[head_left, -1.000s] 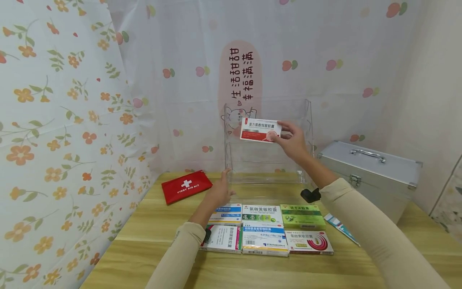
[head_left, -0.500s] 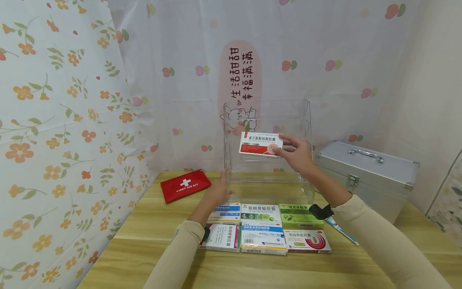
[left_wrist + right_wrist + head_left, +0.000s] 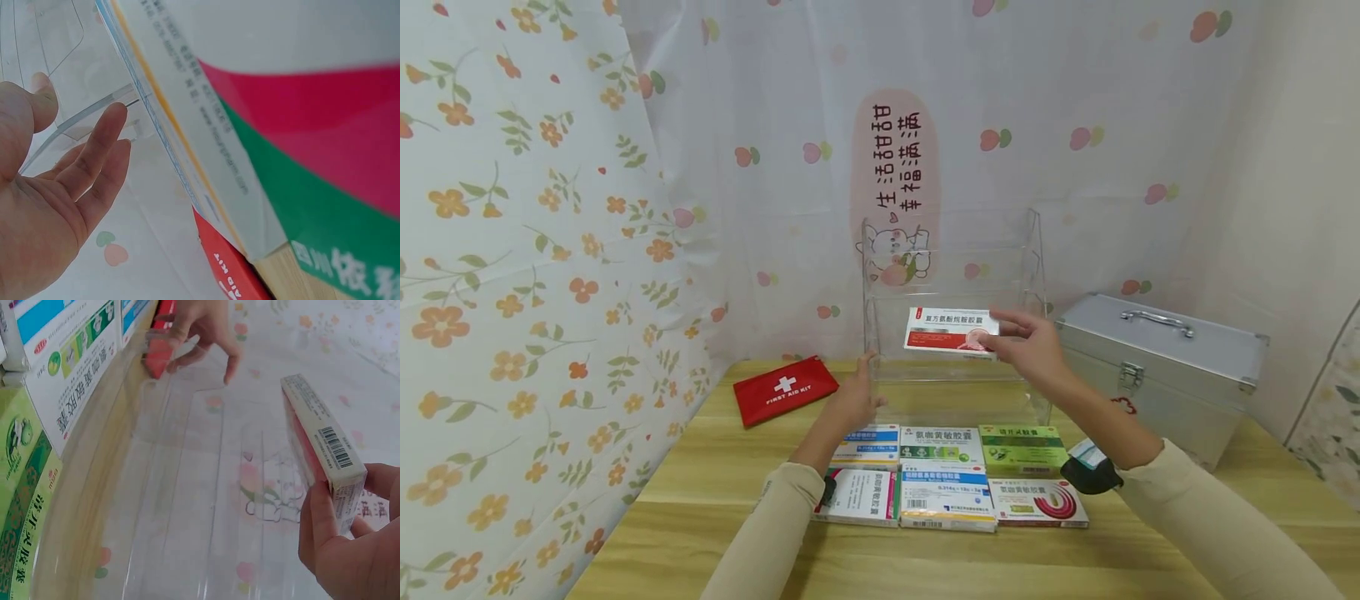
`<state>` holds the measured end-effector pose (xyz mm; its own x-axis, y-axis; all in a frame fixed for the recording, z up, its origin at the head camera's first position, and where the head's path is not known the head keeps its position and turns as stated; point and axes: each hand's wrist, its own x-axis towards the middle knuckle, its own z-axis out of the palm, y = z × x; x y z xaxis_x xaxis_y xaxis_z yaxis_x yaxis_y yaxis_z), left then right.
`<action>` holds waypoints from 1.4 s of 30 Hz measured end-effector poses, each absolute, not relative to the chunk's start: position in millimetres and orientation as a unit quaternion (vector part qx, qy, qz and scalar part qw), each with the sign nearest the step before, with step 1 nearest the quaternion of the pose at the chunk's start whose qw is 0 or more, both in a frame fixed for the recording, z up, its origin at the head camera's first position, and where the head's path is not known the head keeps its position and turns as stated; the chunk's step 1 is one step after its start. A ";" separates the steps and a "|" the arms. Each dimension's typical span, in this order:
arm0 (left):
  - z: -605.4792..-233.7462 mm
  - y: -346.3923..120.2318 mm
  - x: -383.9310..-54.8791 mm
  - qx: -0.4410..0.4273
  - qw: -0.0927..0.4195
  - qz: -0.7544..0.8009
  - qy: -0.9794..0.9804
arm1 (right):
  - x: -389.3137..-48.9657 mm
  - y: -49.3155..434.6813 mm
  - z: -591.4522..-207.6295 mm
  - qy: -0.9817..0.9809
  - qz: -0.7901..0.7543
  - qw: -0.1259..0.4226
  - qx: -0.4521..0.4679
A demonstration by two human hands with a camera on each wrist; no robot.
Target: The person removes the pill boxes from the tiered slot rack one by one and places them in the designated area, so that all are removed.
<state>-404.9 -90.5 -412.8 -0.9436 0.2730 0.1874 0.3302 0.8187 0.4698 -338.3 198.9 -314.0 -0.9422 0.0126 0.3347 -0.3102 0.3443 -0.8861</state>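
My right hand [image 3: 1032,346] pinches a white and red medicine box [image 3: 951,332] by its right end, thumb in front. The box is held level before the middle tiers of a clear acrylic display rack [image 3: 951,292]; in the right wrist view the medicine box [image 3: 322,431] shows its barcoded edge. My left hand [image 3: 853,400] holds the rack's lower left side. In the left wrist view, the thumb and fingers of the left hand [image 3: 65,169] straddle the clear panel's edge. Below, two rows of medicine boxes lie flat, including a green box [image 3: 1022,450] and a blue-white box [image 3: 947,497].
A red first aid pouch [image 3: 785,389] lies left of the rack. At the right stands a silver metal case [image 3: 1161,367] with a handle on its lid. A patterned curtain [image 3: 775,108] hangs close behind the rack. The wooden table [image 3: 662,525] extends around the boxes.
My right hand has lowered the white and red box from the rack's upper part to its middle, tilting its top face upward. The left hand has stayed at the rack's side.
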 end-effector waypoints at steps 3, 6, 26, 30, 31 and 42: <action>-414.1 -90.8 -402.2 -0.156 0.054 -0.260 -0.951 | -328.8 203.0 -314.6 -0.817 0.559 0.121 0.074; -415.5 -90.5 -400.1 -0.155 0.055 -0.266 -0.950 | -320.9 208.0 -316.9 -0.832 0.540 0.114 0.061; -411.4 -89.8 -403.2 -0.180 0.060 -0.266 -0.945 | -271.4 250.7 -340.3 -0.861 0.504 0.061 0.031; -409.9 -90.6 -402.9 -0.178 0.064 -0.272 -0.943 | -260.5 258.0 -346.2 -0.864 0.500 0.047 0.040; -409.5 -90.8 -402.6 -0.178 0.063 -0.274 -0.943 | -258.1 259.7 -347.7 -0.865 0.499 0.044 0.042; -409.1 -92.4 -401.0 -0.168 0.056 -0.279 -0.944 | -229.4 280.3 -369.4 -0.866 0.498 -0.005 0.049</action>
<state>-401.0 -92.4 -409.1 -0.9373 0.2860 0.1992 0.3483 0.7874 0.5086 -229.4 280.3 -369.4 -0.9952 -0.0887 0.0406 -0.0797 0.4990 -0.8629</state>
